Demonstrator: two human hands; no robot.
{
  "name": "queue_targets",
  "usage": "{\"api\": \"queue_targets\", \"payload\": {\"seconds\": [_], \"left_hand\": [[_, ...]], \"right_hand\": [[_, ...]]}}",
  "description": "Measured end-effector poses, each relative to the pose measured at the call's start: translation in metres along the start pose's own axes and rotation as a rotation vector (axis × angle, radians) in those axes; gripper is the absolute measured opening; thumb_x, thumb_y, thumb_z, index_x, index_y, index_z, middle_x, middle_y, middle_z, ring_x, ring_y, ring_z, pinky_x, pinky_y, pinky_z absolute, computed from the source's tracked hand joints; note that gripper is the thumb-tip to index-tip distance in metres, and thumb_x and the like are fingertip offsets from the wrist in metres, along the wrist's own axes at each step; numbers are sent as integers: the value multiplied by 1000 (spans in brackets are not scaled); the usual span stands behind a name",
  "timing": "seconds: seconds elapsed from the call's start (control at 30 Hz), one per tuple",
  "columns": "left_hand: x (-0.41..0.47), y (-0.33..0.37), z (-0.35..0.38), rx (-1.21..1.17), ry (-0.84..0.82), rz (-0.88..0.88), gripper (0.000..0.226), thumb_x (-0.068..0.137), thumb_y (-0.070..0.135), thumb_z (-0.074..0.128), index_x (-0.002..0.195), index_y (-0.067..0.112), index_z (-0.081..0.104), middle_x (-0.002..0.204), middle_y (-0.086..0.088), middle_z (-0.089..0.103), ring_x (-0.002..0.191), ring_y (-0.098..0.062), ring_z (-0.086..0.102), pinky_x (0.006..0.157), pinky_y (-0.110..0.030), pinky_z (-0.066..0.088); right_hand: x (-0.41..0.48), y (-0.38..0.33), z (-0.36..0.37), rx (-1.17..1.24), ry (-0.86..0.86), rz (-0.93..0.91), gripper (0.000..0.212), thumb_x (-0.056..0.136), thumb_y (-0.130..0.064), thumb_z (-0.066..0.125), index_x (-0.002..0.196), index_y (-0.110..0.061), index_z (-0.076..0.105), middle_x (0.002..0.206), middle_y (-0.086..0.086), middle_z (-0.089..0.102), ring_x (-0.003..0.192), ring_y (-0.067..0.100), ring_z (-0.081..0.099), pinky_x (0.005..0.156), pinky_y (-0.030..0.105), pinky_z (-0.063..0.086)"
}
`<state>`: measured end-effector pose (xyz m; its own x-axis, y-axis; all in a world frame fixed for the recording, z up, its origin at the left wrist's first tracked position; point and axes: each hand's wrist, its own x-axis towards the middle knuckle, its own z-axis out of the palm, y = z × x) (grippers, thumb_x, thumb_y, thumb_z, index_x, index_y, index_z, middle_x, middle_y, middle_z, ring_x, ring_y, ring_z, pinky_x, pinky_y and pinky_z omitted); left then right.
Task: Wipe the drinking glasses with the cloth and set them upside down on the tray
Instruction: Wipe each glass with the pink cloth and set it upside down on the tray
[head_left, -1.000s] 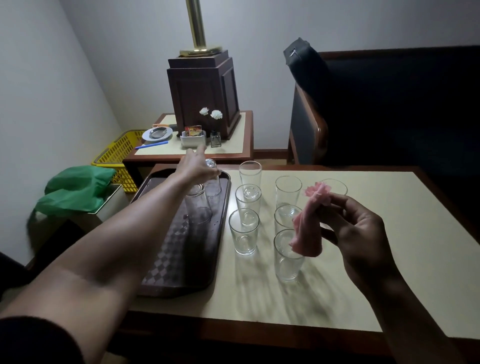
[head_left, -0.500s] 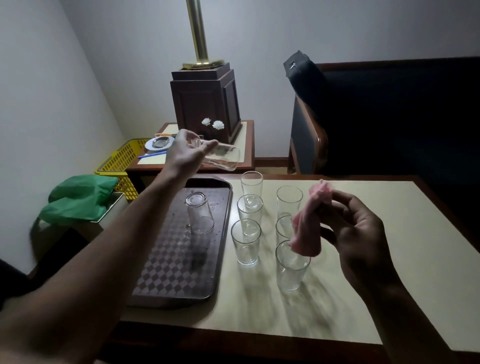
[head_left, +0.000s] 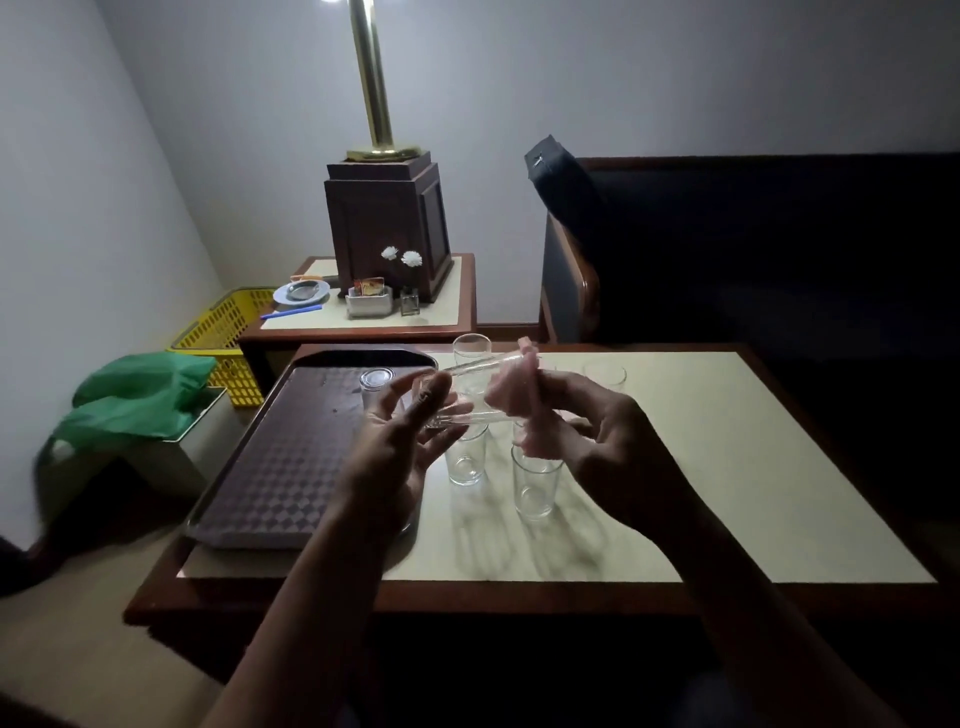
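Back from over the tray's far end, the left hand (head_left: 400, 441) has brought the held glass (head_left: 467, 395) to the middle of the view, and the right hand (head_left: 613, 447) has come in to meet it. The held glass lies on its side in the air, base at nine o'clock and mouth at three. The left fingers and thumb curl round its base end. The right fingers pinch the pink cloth (head_left: 511, 395), bunched at the mouth.

Below the hands, upright glasses (head_left: 535, 483) stand close together on the pale-topped table (head_left: 701, 467), with one more apart at one o'clock. The dark checkered tray (head_left: 270, 467) lies at nine o'clock of them, and an upturned glass (head_left: 376, 387) stands near its far end.

Beyond the table at eleven o'clock, a side table (head_left: 457, 312) bears a dark wooden lamp base (head_left: 387, 223) with a brass pole (head_left: 371, 78). A yellow basket (head_left: 228, 332) and a green bag (head_left: 140, 395) sit at nine to ten o'clock by the grey wall (head_left: 104, 182). A dark bench (head_left: 779, 249) fills two o'clock. The room is dim.
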<state>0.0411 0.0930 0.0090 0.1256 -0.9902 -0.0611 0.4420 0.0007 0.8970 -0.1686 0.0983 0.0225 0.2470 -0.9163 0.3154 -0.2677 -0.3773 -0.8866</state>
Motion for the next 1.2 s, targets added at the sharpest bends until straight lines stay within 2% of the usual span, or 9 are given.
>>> {"api": "queue_targets", "payload": {"seconds": [0.13,0.27,0.33,0.57,0.7,0.83,1.0,1.1,1.2], "left_hand": [[-24,0,13,98,-61,146,47,86,7,79,129,12,61,121,-24,69,114,-40,70,96,-43,60],[-40,9,19,439,-170,460,48,80,-5,82,122,5,59,113,14,74,111,-2,70,86,-13,55],[-40,14,17,553,-199,541,53,76,-6,85,122,5,60,118,11,72,114,-1,68,88,-12,53],[-35,29,16,279,-292,-235,34,102,33,59,127,10,63,126,-23,66,104,-31,75,78,-29,62],[-37,22,11,211,-292,-121,44,92,14,67,134,4,61,122,-25,68,104,-33,70,80,-32,63],[-33,20,3,141,-277,-79,42,96,9,62,137,5,58,125,-20,69,105,-30,74,81,-32,63],[-24,30,-10,161,-278,-136,45,99,24,57,138,0,56,120,-16,69,104,-29,72,88,-35,63],[-23,26,-9,273,-400,-177,42,100,28,58,132,1,59,111,-15,71,103,-31,69,98,-42,58],[-32,23,-2,252,-409,-186,42,93,19,64,132,5,61,110,-14,74,102,-31,74,92,-42,61]], "right_hand": [[-15,-7,-6,4,22,61,45,93,2,71,123,-32,74,99,-16,78,90,20,77,77,47,67],[-18,-10,-27,433,-10,209,54,84,-14,85,134,-16,66,116,10,78,101,39,75,87,64,61],[-22,-11,-29,436,-46,211,59,83,-6,83,138,-14,63,115,14,77,96,36,75,87,63,61],[-31,-13,-26,-20,2,-7,50,85,12,76,127,-15,70,115,-8,79,108,6,74,89,28,62],[-34,-17,-28,128,-245,99,63,75,7,72,134,-15,66,130,-4,74,126,14,67,111,43,52],[-38,-20,-40,346,-195,120,67,71,3,72,135,-14,62,138,2,70,132,24,64,107,43,54],[-48,-22,-43,-525,-262,-335,85,77,12,80,146,-32,54,142,-20,51,109,-4,59,79,7,49],[-44,-17,-40,-621,-436,-354,86,83,9,76,153,-34,49,153,-16,50,103,-9,55,79,15,54],[-38,-18,-37,-811,-570,-316,97,92,-7,74,160,-54,23,170,-19,26,123,14,59,93,36,61]]}}
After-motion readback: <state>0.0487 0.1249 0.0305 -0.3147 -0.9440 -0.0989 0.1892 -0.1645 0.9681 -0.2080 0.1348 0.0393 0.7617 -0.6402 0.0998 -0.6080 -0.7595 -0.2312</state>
